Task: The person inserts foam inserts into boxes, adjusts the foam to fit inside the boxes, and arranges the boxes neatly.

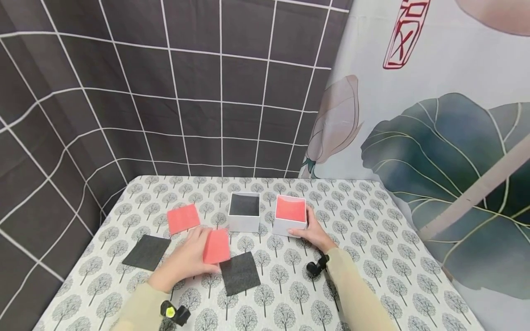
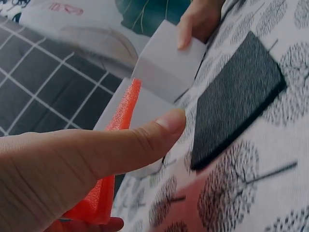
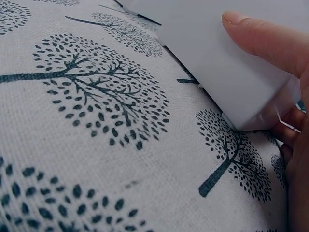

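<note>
My left hand (image 1: 186, 257) grips a red foam square (image 1: 217, 246) by its edge, just above the cloth. In the left wrist view the thumb lies along one face of that red foam (image 2: 126, 104), and the fingers are mostly hidden behind it. My right hand (image 1: 316, 232) holds the near right corner of a white box (image 1: 285, 227) that stands on the table with red foam (image 1: 290, 209) inside. The right wrist view shows the thumb pressed against the wall of this white box (image 3: 212, 58). Left of it stands another white box (image 1: 244, 224) with black foam (image 1: 245, 204) inside.
A black foam square (image 1: 240, 273) lies flat just right of my left hand. Another black square (image 1: 146, 253) and a red square (image 1: 183, 219) lie to the left. Tree-patterned cloth (image 1: 290, 294) covers the table; a dark checked curtain (image 1: 198, 115) hangs behind.
</note>
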Tool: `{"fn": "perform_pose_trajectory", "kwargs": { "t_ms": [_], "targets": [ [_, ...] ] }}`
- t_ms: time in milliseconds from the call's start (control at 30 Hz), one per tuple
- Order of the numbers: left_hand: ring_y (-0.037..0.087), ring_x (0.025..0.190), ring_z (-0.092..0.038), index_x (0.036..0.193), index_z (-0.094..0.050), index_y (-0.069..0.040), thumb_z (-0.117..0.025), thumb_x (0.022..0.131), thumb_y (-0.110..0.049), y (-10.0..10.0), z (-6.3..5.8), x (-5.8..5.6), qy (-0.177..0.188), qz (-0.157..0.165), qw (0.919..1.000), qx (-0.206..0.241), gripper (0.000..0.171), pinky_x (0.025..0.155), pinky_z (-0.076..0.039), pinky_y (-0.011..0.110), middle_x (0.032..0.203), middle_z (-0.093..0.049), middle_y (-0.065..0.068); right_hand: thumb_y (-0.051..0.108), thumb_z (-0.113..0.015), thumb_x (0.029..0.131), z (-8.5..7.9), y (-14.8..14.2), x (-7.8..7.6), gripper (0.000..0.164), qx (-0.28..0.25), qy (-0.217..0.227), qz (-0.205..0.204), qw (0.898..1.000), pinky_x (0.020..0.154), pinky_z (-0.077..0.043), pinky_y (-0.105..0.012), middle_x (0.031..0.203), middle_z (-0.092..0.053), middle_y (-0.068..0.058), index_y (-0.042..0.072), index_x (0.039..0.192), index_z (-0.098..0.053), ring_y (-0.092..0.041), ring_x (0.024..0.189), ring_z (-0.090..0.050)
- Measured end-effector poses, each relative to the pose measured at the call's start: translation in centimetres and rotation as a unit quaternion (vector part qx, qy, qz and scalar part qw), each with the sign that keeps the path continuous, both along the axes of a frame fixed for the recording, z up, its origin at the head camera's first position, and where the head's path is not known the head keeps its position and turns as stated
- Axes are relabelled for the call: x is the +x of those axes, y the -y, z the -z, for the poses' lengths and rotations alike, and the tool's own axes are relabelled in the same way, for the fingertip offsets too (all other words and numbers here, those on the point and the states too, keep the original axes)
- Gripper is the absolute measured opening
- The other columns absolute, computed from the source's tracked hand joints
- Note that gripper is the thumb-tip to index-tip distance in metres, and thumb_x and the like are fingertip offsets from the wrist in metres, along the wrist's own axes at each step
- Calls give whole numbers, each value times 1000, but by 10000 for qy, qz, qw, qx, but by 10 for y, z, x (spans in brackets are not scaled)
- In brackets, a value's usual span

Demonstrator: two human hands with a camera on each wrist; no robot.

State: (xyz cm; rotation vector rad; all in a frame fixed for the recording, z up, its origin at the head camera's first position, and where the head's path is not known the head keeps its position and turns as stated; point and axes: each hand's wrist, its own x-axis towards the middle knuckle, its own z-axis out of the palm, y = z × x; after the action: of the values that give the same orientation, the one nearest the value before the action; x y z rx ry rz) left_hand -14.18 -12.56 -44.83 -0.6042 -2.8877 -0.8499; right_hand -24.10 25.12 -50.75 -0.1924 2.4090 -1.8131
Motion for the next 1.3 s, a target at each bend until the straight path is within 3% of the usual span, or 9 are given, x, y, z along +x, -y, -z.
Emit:
{"fn": "perform_pose_trajectory", "kwargs": {
  "t_ms": [333, 600, 867, 1067, 1300],
  "targets": [
    [18, 96, -48, 143, -32, -5, -86, 50, -49, -25, -13, 3, 247, 248, 9989, -305, 116, 67, -53, 36, 123, -43, 10, 15, -85, 64, -5, -1, 0, 109, -4, 136, -92, 9999, 102, -32, -50, 132, -43, -15, 19, 147, -14, -32, 114, -46],
    [32, 114, -47, 140, -33, 1, -83, 53, -52, -44, -19, -1, 162, 579, 9973, -421, 113, 85, -50, 48, 138, -35, 20, 20, -85, 63, -1, 1, 1, 107, 87, -79, 22, 9999, 101, -33, -48, 129, -46, -9, 24, 145, -17, -28, 113, -47],
    [13, 94, -49, 138, -38, -3, -81, 54, -58, -61, -21, -6, -176, 955, 9944, -428, 108, 76, -51, 33, 121, -43, 4, 21, -86, 62, -1, 1, 1, 107, 84, -133, 48, 9999, 101, -33, -49, 128, -46, -8, 27, 145, -19, -28, 113, -48],
    [12, 92, -48, 137, -40, -4, -80, 56, -59, -73, -22, -9, -251, 1076, 9926, -496, 107, 68, -50, 28, 121, -44, 3, 20, -85, 64, -1, -1, 0, 106, 57, -52, -56, 10000, 102, -33, -49, 130, -45, -10, 26, 146, -18, -29, 112, -48],
    [10, 90, -46, 139, -38, -5, -80, 57, -57, -86, -24, -14, -298, 1227, 9905, -545, 106, 68, -49, 26, 120, -43, 2, 14, -82, 68, -28, 6, 15, 102, 87, -29, -242, 9997, 101, -33, -47, 128, -47, -14, 18, 146, -16, -29, 110, -49]
  ]
}}
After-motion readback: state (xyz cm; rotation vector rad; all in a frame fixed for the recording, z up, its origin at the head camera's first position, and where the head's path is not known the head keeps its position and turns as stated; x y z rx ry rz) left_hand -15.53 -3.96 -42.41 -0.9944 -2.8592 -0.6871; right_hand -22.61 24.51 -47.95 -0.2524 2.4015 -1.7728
